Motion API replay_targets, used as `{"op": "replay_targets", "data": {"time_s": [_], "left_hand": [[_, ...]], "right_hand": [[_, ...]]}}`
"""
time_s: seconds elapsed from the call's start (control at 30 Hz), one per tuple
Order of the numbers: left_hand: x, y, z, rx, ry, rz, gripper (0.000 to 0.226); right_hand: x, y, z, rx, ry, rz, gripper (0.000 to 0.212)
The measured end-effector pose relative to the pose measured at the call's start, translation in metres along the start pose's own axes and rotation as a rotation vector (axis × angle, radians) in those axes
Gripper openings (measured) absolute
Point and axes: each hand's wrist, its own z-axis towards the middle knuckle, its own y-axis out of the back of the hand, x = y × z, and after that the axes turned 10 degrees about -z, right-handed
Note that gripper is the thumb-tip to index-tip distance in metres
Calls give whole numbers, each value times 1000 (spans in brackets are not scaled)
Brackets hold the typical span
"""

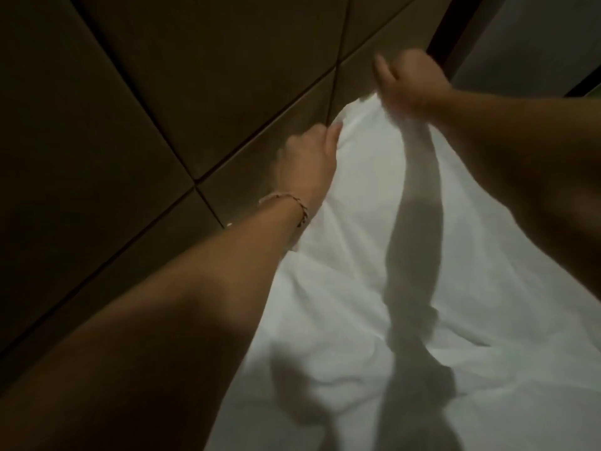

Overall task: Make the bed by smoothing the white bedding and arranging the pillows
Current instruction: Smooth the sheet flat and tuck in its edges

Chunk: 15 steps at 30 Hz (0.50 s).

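White bedding (374, 262) covers the lower middle and right of the view, wrinkled, with dark shadows of my arms across it. My left hand (305, 157) is closed on the bedding's top edge where it meets the padded headboard; a thin bracelet sits on that wrist. My right hand (413, 83), blurred, is raised a little above the bed and pinches a lifted fold of the same bedding near its top corner. No pillow is in view.
A dark padded headboard (162, 109) made of large panels with seams fills the left and top. At the upper right stands a dark vertical frame (455, 24) beside a grey wall (536, 43).
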Motion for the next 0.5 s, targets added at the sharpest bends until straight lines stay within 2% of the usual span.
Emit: {"op": "replay_targets", "data": {"time_s": [0.07,0.13,0.2,0.3,0.37,0.5], "left_hand": [[2,9,0,-38,-17,-40,48],[17,16,-11,-29,-11,6,50],[44,18,-30,6,52,95,51],[79,17,-58,106,271,209,53],[90,11,-66,163,346,258,49],[85,1,-70,151,389,295,45]], "right_hand": [[20,10,4,-92,47,53,62],[39,3,-3,-97,50,41,60],[54,-16,-20,-1,86,33,58],[70,-59,-53,210,295,-57,44],[75,-80,-73,243,375,-140,42],[72,-98,-98,233,260,-161,55]]}}
